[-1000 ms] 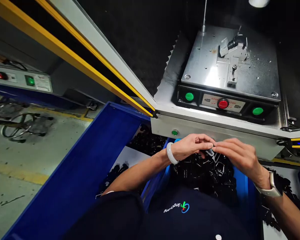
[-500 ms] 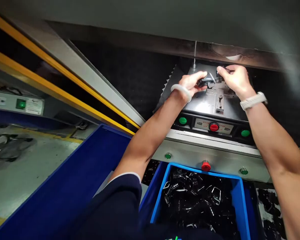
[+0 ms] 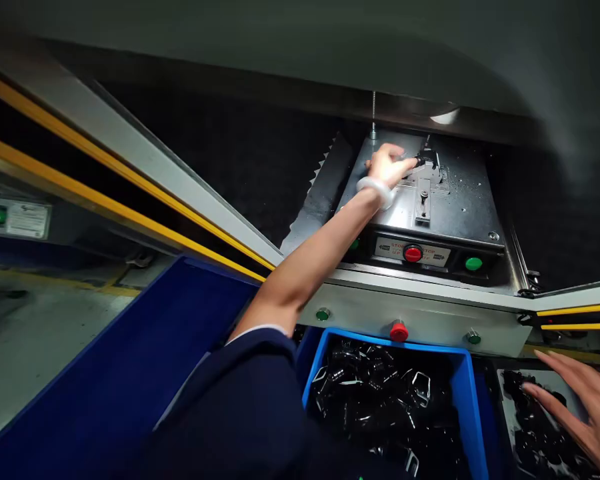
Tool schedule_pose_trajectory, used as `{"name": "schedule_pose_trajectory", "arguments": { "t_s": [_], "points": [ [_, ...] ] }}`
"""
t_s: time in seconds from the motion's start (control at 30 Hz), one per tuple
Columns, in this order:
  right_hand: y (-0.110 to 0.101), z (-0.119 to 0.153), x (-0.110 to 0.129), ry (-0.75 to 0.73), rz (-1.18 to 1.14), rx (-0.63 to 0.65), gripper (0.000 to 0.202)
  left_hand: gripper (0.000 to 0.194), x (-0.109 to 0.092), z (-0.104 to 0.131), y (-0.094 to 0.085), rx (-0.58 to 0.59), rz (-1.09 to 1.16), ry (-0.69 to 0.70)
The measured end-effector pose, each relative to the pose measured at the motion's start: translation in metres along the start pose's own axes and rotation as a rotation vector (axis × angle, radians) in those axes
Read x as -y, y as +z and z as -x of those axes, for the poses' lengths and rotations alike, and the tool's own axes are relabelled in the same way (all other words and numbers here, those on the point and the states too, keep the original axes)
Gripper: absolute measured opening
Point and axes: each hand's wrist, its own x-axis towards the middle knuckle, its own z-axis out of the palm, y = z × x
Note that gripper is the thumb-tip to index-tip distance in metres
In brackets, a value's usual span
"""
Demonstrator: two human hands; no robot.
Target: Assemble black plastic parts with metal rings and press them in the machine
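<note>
Both hands show: your left hand [image 3: 387, 167] is half-curled, what it holds impossible to tell. Below it sits a blue bin [image 3: 469, 393]; immediately right of those fingertips, a black part [image 3: 429, 158] rests on a metal fixture [image 3: 433, 175]. Well right, your right hand [image 3: 593, 407] spreads wide by black pieces [image 3: 535, 423].

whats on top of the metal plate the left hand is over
A metal fixture bearing a black part, and a thin rod at the far left corner. The left hand hides the fixture's left end; anything beneath it can't be seen.
</note>
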Motion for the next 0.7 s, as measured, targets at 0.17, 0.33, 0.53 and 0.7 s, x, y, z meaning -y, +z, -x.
{"name": "schedule_pose_trajectory", "arguments": {
  "t_s": [0.17,0.33,0.53,0.7],
  "points": [
    [0.049,-0.040,0.031,0.151,-0.144,0.188,0.047,0.023,0.001,0.174,-0.087,-0.096,-0.136,-0.144],
    [0.083,-0.051,0.026,0.241,-0.351,0.216,0.048,0.034,0.040,0.282,-0.146,0.061,-0.557,-0.194],
    [0.085,-0.049,0.027,0.315,-0.377,0.199,0.035,0.042,0.085,0.283,-0.169,0.274,-0.775,-0.141],
    [0.095,-0.046,0.038,0.356,-0.340,0.088,0.029,0.040,0.082,0.293,-0.158,0.179,-0.872,-0.114]
  ]
}}
